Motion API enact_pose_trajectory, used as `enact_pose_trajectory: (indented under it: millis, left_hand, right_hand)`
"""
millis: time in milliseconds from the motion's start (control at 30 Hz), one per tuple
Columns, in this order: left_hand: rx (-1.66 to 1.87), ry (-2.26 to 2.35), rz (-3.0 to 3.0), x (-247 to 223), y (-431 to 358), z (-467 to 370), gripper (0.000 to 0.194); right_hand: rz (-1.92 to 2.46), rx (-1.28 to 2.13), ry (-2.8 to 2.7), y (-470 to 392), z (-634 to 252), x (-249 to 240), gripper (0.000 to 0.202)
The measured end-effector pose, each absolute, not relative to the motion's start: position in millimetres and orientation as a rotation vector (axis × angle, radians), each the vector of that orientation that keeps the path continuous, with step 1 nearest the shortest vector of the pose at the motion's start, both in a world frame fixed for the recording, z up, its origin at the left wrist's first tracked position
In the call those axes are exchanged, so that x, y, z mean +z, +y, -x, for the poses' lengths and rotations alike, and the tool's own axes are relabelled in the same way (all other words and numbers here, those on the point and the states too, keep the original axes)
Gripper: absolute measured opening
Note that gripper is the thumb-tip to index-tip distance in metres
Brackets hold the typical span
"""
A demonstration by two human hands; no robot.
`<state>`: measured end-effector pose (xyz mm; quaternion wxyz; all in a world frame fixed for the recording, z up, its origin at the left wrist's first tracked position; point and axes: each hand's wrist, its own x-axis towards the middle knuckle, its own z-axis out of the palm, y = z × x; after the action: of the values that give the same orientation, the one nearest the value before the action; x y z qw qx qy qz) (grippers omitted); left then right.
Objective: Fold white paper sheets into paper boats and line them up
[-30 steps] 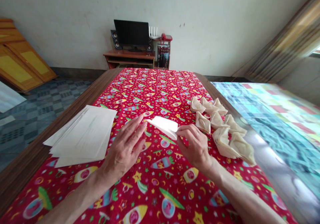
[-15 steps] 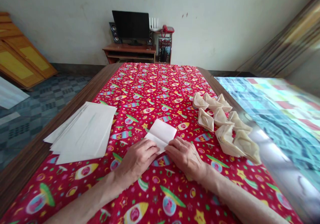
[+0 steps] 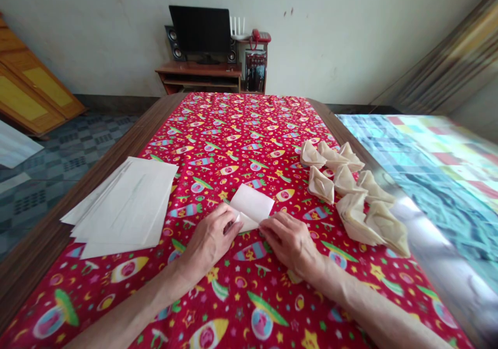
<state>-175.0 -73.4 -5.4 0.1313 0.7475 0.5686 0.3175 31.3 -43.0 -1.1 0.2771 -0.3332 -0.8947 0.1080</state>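
A small white sheet of paper [image 3: 252, 201] lies on the red patterned cloth [image 3: 233, 157], creased, with its near part folded up. My left hand [image 3: 213, 235] pinches the sheet's near left edge between thumb and fingers. At the near right corner, my right hand [image 3: 290, 237] grips the paper with its fingers closed together. Left of the hands is a fanned stack of larger white sheets [image 3: 128, 204]. Several folded cream paper shapes [image 3: 352, 214] with pointed ends stand grouped on the right side of the cloth.
Brown table edges [image 3: 132, 136] run along both sides of the cloth. Beyond the far end stands a desk [image 3: 200, 71] with a monitor [image 3: 200, 30], speakers and a red telephone [image 3: 259, 38]. A bed with a checked cover [image 3: 428, 157] is at the right, a wooden cabinet [image 3: 35, 84] at the left.
My left hand has shifted slightly left and up, and the near left part of the paper is now lifted. The whole view has tilted a little.
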Motion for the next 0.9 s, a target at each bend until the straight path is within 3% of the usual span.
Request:
enact_pose_trajectory:
  millis: [167,367,900]
  left_hand:
    - [0.916,1.66,-2.156,-2.7,-73.1,174.4,0.019]
    - [0.911,1.674,-2.158,-4.5,-73.4,175.5,0.02]
    - [0.886,1.71,-2.194,-3.7,-72.3,176.1,0.02]
  right_hand:
    - [0.696,-0.026,-2.564,-49.2,-29.7,0.4,0.019]
    - [0.665,-0.163,-2.572,-49.5,-28.2,-3.4,0.019]
    - [0.749,-0.106,-2.591,-49.5,-27.5,-4.5,0.016]
